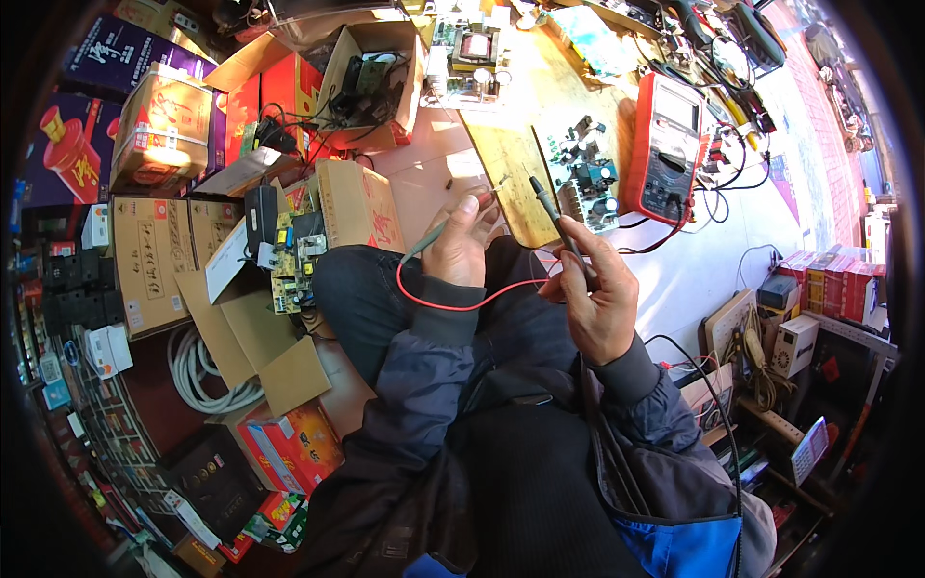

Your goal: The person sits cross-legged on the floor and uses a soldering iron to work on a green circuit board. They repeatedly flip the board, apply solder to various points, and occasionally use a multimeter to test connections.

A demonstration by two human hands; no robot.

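Between thumb and fingers, my left hand [458, 246] grips a test probe [425, 240], whose grey rear end shows with a red lead [453, 306] looping from it. A thin, small piece [502, 180] juts beyond those fingertips; whether it is the probe's tip or a separate part I cannot tell. My right hand [602, 289] is closed on a dark test probe [545, 200], its tip pointing up and away from me. Both probes are held over the near end of a wooden board [515, 159]. To the right of it are a green circuit board [585, 173] and a red multimeter [665, 144].
Another circuit board [472, 53] sits at the far end of the bench. On the left are an open carton with cables [371, 72], a yellow circuit board [299, 255], stacked boxes [154, 260] and coiled white cable [207, 371]. Tools and wires [727, 58] crowd the far right.
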